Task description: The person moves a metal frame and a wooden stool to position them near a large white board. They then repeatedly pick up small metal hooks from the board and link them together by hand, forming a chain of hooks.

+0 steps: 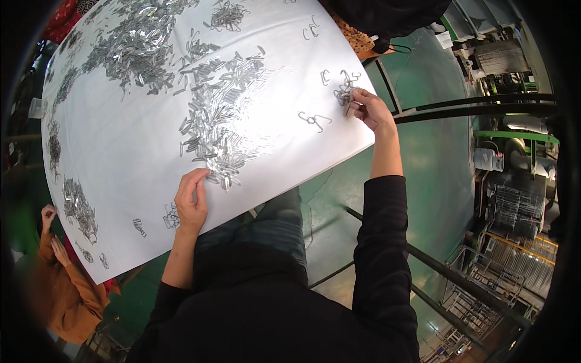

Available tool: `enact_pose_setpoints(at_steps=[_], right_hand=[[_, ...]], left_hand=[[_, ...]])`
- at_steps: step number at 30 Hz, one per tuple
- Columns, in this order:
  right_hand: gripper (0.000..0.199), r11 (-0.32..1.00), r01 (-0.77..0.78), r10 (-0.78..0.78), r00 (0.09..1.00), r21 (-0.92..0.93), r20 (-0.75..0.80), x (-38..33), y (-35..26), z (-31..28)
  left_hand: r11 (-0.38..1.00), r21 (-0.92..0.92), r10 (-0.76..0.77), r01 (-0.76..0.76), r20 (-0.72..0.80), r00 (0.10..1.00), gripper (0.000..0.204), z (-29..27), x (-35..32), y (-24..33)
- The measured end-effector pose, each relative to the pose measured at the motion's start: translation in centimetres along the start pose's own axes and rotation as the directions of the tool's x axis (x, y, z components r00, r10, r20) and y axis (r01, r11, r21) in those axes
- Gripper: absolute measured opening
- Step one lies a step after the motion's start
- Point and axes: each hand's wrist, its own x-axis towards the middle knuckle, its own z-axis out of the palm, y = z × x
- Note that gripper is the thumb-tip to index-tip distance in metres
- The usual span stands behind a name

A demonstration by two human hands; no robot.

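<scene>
My left hand [192, 201] rests at the near end of a wide pile of small, shiny, flat metal pieces [221, 115] on the white-covered table [284, 157]. Its fingers are curled, and the fingertips meet the pile's edge; what they pinch is too small to make out. Near the table's right edge, my right hand [372, 110] has thumb and fingers closed at a small heap of bent wire hooks [345, 89]. A hook appears to be between the fingertips. Two loose wire hooks [315, 120] lie left of that heap.
A larger metal heap [142, 54] covers the far left, with smaller clusters [80, 209] along the left edge. Two hands of another person in a brown sleeve [75, 296] are at the left corner. Black bars [472, 109] and racks [514, 206] stand to the right.
</scene>
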Motion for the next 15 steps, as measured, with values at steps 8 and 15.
enact_pose_setpoints(at_steps=[8,15], right_hand=[[0.015,0.986,0.133,-0.134,0.991,0.104,-0.001,-7.1,6.4,5.2],[0.014,0.976,0.147,-0.165,0.981,0.163,0.1,-9.5,12.1,13.7]], left_hand=[[0.965,0.201,-0.086,0.166,-0.356,0.931,0.023,-11.0,-5.2,-7.6],[0.953,0.25,-0.087,0.169,-0.308,0.948,0.033,-12.2,-10.2,-8.9]])
